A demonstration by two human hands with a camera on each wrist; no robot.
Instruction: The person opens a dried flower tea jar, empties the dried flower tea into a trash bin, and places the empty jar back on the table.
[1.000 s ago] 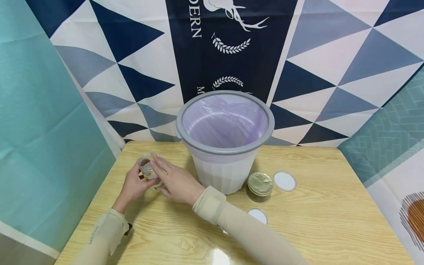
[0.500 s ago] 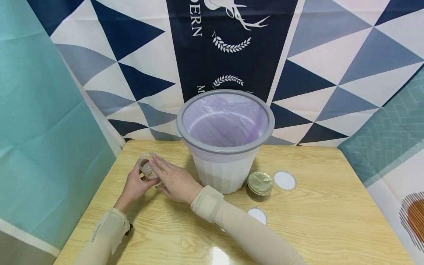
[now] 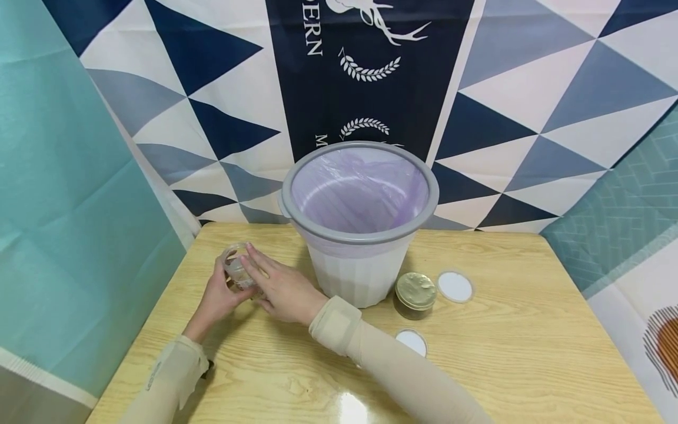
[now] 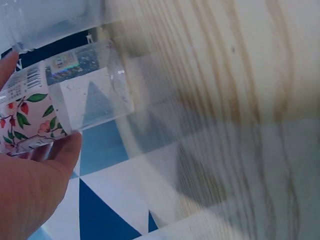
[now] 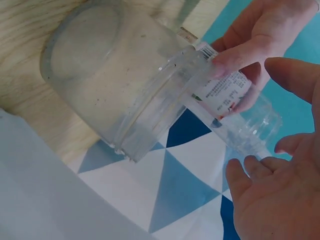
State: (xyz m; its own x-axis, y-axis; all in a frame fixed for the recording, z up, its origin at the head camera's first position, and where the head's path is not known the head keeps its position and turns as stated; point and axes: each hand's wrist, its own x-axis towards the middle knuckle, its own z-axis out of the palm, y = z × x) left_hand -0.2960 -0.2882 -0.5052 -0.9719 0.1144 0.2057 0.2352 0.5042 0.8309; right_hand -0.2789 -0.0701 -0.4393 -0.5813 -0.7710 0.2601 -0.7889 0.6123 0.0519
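At the table's left side, my left hand [image 3: 217, 297] grips a clear plastic jar [image 4: 95, 90] whose label has red fruit and green leaves. Its fingers and thumb show round the label in the right wrist view. My right hand [image 3: 288, 294] reaches over from the right, with extended fingers at the jar's side. In the right wrist view, its thumb and fingertips spread about one end of the jar; whether they touch it I cannot tell. A wider clear jar [image 5: 105, 75], without a lid, is close to both hands. The right hand hides part of it in the head view.
A white bin [image 3: 349, 277] with a grey rim and a purple liner stands at the table's back middle. Right of it sit a jar with a gold foil top [image 3: 416, 293] and a round white lid [image 3: 455, 287]. Another white lid [image 3: 412, 343] lies by the right sleeve.
The clear jar in my left hand has tilted slightly. Both hands stay in almost the same place; the bin, foil-topped jar and lids have not moved.
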